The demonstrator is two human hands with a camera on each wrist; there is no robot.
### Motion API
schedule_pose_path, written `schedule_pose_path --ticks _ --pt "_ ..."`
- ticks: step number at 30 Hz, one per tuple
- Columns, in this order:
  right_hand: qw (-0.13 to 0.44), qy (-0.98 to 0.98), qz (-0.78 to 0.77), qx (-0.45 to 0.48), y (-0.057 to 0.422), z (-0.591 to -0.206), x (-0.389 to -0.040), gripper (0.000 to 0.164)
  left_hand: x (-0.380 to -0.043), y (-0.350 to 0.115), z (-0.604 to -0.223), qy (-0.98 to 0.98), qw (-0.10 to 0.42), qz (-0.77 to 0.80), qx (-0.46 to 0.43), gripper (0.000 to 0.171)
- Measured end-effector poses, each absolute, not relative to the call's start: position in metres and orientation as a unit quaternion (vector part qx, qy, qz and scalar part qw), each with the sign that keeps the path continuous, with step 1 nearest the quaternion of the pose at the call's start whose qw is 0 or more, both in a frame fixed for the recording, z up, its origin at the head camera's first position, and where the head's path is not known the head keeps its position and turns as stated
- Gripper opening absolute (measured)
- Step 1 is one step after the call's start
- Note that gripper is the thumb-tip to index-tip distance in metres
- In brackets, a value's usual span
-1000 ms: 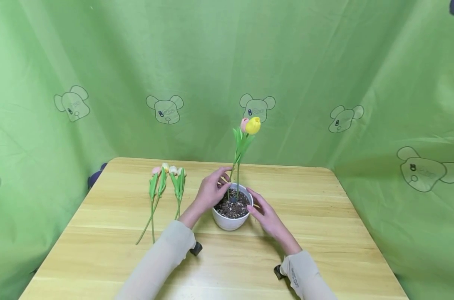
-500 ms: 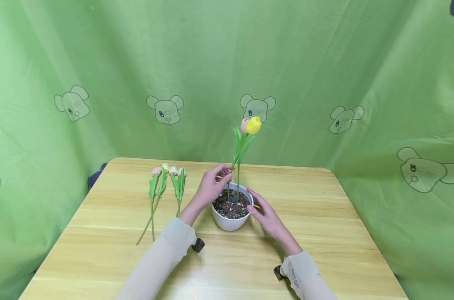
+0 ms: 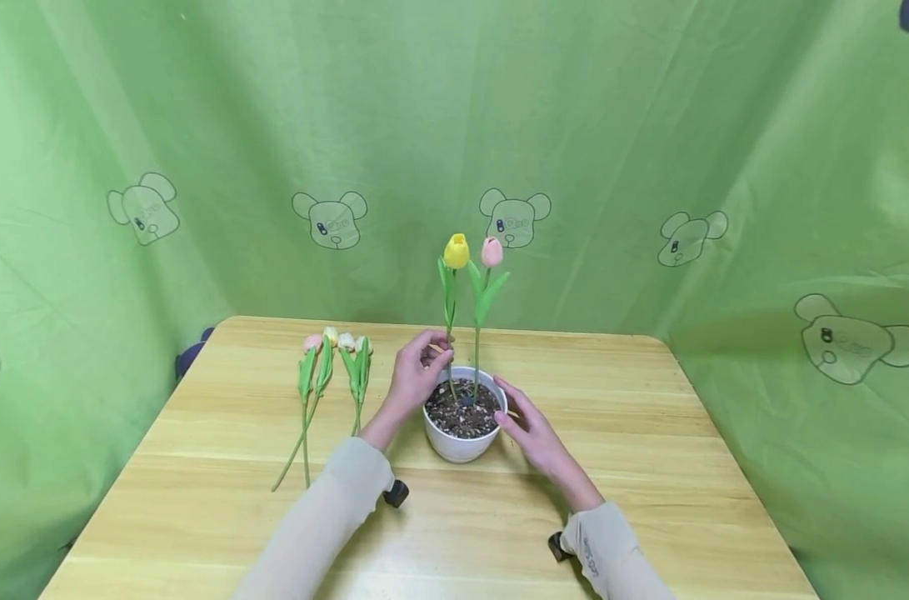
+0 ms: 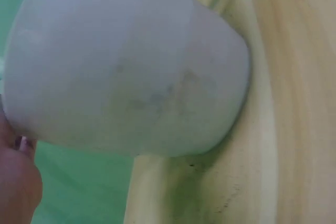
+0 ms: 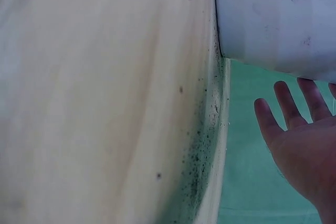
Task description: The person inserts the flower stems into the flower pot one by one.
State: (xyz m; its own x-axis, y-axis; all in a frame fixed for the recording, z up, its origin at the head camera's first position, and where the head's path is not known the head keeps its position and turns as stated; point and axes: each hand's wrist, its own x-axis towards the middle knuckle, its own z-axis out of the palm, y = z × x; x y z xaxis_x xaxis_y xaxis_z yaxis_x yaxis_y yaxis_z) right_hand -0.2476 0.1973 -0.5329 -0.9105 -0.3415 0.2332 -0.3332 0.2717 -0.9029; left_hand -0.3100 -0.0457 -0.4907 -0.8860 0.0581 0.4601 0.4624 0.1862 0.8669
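Observation:
A white pot [image 3: 460,450] filled with dark soil stands on the table, and its side also fills much of the left wrist view. My left hand [image 3: 415,372] pinches the green stem of a yellow tulip [image 3: 456,252] just above the pot's left rim. That stem reaches down to the soil. Beside it, a pink tulip [image 3: 491,252] rises upright from the soil, untouched. At the pot's right side, my right hand [image 3: 532,429] rests against the rim, thumb in front. In the right wrist view, its fingers [image 5: 287,103] are spread and fairly straight next to the pot's wall.
Several tulips lie on the wooden table [image 3: 634,417] left of the pot: a pair with crossed stems [image 3: 306,400] and a pair of white ones [image 3: 357,371] near the left forearm. A green curtain [image 3: 394,108] hangs around the table's back and sides.
My left hand has shifted slightly left, carrying the yellow tulip's stem; its bloom has moved from in front of the pink one to its left. The right hand and pot have stayed put.

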Motion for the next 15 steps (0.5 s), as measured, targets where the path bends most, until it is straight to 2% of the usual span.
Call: schedule_pose_path --ticks 15 --pt "0.004 0.800 -0.558 -0.218 0.1993 -0.5354 -0.2502 0.061 -0.3063 -0.0466 -0.4927 -0.794 0.172 -0.545 -0.206 0.019"
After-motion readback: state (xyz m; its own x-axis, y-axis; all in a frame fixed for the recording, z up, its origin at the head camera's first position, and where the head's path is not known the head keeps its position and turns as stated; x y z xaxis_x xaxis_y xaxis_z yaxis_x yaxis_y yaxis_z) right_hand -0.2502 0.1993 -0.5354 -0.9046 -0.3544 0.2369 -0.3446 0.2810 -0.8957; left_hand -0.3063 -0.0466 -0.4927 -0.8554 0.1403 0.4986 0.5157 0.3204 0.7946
